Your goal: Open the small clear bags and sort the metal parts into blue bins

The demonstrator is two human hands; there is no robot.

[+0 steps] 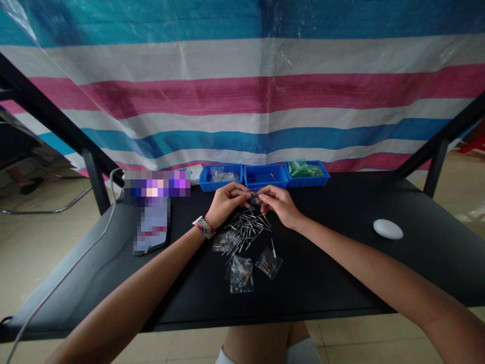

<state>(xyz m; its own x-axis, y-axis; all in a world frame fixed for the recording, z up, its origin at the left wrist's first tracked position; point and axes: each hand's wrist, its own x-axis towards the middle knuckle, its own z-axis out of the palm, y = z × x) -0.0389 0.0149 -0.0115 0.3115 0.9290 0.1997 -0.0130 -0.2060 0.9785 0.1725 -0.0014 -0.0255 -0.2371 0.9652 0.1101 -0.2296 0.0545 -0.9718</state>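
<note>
three filled bags lay finished; many loose pins remained. left hand and right hand pinched one small bag together.

head cam | above table | faces forward-down | near, single view

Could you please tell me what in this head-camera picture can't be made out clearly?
- What the left hand and right hand pinch between them: hidden by the fingers, too small.
- Contents of the small clear bags: too small.
- The pixelated patch left of the blue bins: blurred out.
- Contents of the left bin: too small, only something clear.
- Head view throughout.
</note>
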